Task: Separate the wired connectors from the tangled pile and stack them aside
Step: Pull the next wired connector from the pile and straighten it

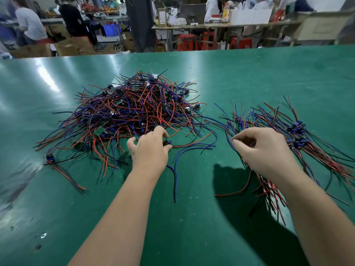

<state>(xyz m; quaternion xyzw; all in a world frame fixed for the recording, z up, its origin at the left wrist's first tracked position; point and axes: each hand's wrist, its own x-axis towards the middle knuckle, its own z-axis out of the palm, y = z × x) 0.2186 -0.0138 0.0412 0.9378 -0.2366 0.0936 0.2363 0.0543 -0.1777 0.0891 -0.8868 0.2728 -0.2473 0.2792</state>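
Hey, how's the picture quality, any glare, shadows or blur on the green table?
Head view: white glare streaks the green table at far left; a dark shadow lies under the right hand and its wire bundle; the left edge and background people are smeared; the tangled pile and the left hand pinching a connector are sharp.

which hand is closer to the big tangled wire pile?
Left. The left hand pinches a small dark connector at the tangled multicoloured wire pile's near edge; the right hand is off to its right, gripping a red-and-blue wire bundle.
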